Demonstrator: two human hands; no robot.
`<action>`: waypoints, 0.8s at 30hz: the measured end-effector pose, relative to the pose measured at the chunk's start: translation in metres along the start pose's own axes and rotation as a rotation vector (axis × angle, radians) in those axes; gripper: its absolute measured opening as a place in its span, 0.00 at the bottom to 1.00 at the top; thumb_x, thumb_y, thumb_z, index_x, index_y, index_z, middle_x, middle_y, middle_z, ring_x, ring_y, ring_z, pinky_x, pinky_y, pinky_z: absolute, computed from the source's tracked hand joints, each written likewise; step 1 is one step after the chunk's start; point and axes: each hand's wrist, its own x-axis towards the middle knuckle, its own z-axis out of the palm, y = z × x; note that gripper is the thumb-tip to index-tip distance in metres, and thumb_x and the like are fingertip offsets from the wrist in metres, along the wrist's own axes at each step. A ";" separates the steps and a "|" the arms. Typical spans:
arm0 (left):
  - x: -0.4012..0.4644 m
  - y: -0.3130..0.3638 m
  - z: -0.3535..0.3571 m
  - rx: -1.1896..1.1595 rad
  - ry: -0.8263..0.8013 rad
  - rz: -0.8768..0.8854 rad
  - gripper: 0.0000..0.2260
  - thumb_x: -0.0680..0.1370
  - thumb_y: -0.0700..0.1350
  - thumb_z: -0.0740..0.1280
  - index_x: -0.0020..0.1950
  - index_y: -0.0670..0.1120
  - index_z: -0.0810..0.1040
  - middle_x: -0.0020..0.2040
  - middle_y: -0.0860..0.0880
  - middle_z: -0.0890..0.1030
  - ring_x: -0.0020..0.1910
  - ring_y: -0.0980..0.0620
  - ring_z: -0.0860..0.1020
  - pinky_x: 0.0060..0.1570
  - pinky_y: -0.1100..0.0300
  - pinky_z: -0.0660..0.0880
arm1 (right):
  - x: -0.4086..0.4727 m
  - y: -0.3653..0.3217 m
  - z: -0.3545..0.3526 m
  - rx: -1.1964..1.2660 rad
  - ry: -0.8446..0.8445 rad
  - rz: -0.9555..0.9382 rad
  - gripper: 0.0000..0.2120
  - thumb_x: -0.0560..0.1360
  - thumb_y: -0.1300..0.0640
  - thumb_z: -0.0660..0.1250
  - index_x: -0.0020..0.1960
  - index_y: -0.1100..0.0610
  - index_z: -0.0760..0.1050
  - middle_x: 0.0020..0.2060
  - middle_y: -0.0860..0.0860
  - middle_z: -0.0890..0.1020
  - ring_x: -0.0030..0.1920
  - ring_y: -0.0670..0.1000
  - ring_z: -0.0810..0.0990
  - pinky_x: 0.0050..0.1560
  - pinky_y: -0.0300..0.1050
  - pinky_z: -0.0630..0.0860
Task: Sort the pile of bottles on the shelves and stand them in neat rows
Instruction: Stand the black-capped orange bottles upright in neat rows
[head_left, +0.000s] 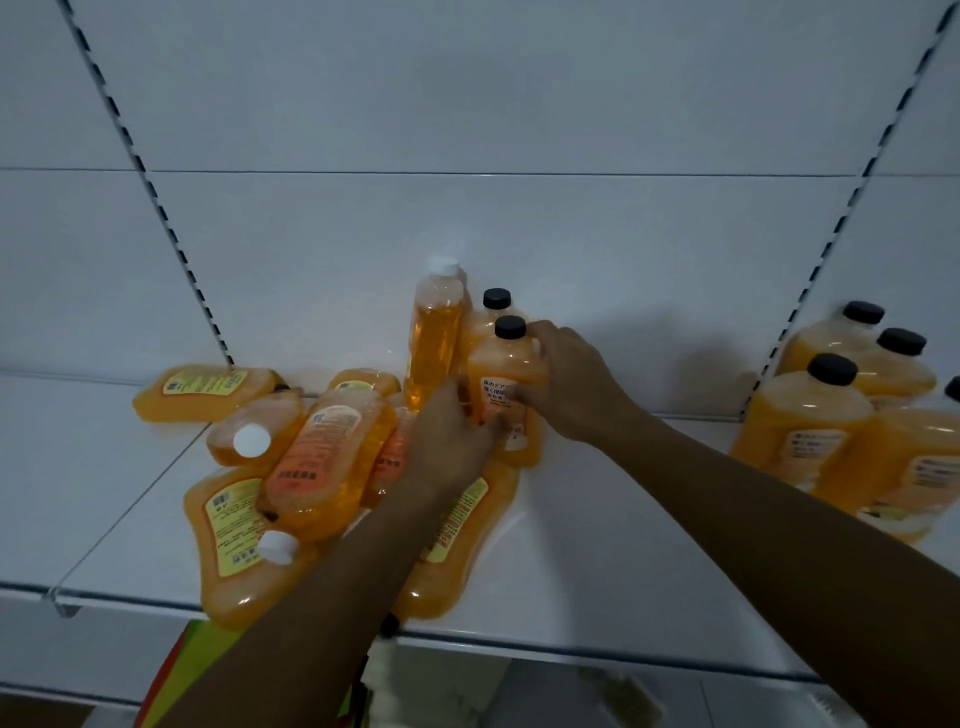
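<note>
Both my arms reach out over the white shelf (597, 545). Down by the front edge, flat orange bottles (234, 535) lie on their sides in a messy pile — some on top of others, two showing white caps.

My left hand (452, 441) is over the pile, and its fingers touch the bottom of a black-capped bottle (506, 384) that stands up straight. I cannot tell how tight they curl. My right hand (566, 379) wraps round the same bottle from the right side, fingers on its label.

Right behind it stands another black-capped one (491, 317), and just beside them a tall clear bottle (436, 332) with a white cap, full of orange stuff.

Far to the right, past the metal post, more black-capped bottles (831, 415) stand close together in a group.
</note>
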 end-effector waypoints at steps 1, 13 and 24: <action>-0.002 0.002 0.004 -0.008 -0.005 0.012 0.16 0.75 0.49 0.70 0.60 0.52 0.70 0.49 0.60 0.75 0.47 0.62 0.74 0.40 0.70 0.69 | -0.003 0.002 -0.005 -0.011 -0.004 0.004 0.30 0.71 0.53 0.74 0.69 0.54 0.65 0.57 0.54 0.73 0.55 0.53 0.73 0.50 0.43 0.67; 0.026 0.014 0.077 0.127 -0.160 0.099 0.16 0.75 0.44 0.71 0.62 0.47 0.76 0.49 0.52 0.80 0.49 0.53 0.79 0.44 0.64 0.74 | -0.016 0.038 -0.079 -0.318 -0.073 0.127 0.33 0.68 0.53 0.76 0.67 0.53 0.61 0.55 0.53 0.76 0.50 0.54 0.76 0.47 0.52 0.77; 0.056 0.025 0.130 0.157 -0.215 0.209 0.12 0.76 0.51 0.69 0.59 0.53 0.79 0.48 0.51 0.83 0.43 0.54 0.80 0.40 0.62 0.74 | -0.005 0.064 -0.102 -0.673 0.000 0.150 0.26 0.73 0.60 0.72 0.66 0.61 0.65 0.59 0.58 0.74 0.58 0.57 0.74 0.49 0.47 0.72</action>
